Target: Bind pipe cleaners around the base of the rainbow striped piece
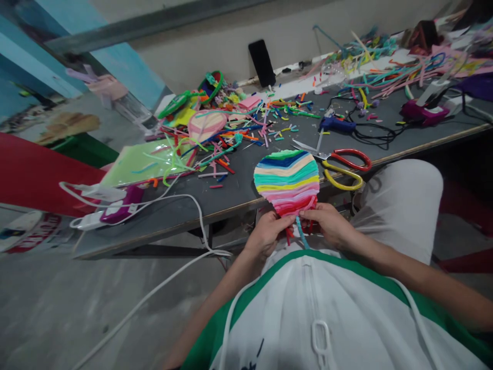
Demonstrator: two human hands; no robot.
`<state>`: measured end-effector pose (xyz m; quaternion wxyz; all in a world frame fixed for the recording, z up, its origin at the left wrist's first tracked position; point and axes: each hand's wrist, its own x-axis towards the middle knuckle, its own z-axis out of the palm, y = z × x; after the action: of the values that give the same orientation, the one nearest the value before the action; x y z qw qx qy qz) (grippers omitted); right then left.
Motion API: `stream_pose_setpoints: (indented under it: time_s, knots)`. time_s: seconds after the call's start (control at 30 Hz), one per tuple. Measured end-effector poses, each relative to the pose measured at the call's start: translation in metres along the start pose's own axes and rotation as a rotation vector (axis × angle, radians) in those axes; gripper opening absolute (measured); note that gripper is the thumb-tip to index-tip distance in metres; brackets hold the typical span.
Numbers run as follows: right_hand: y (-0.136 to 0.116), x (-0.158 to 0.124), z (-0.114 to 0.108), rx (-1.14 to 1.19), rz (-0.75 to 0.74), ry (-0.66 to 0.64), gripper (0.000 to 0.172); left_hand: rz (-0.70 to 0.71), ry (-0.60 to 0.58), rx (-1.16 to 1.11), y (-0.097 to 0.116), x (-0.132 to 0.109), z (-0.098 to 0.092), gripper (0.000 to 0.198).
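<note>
A balloon-shaped piece made of striped pipe cleaners in blue, green, yellow, pink and red is held upright at the table's near edge. My left hand pinches its narrow red bottom from the left. My right hand pinches the same bottom from the right. A light blue pipe cleaner stem hangs down between the two hands, with red ends beside it.
Red and yellow scissors lie just right of the piece. A blue glue gun, another striped piece, a green sheet, several cut pipe cleaner bits, a black phone and a purple glue gun with white cables cover the grey table.
</note>
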<state>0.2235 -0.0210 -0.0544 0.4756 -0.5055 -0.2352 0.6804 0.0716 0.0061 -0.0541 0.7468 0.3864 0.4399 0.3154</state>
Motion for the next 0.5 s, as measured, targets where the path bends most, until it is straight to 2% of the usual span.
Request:
stream_pose_setpoints:
  time_s: [0.13, 0.37, 0.5]
  knots:
    - [0.002, 0.001, -0.002, -0.008, 0.001, -0.007, 0.022, 0.038, 0.068, -0.002, -0.004, 0.005, 0.004, 0.027]
    - [-0.012, -0.009, -0.018, 0.048, 0.094, -0.146, 0.020, 0.067, 0.092, -0.006, -0.008, 0.008, 0.004, 0.028]
    - [-0.017, -0.010, -0.028, 0.142, 0.107, -0.130, 0.017, 0.072, 0.112, -0.008, -0.008, 0.008, 0.005, 0.030]
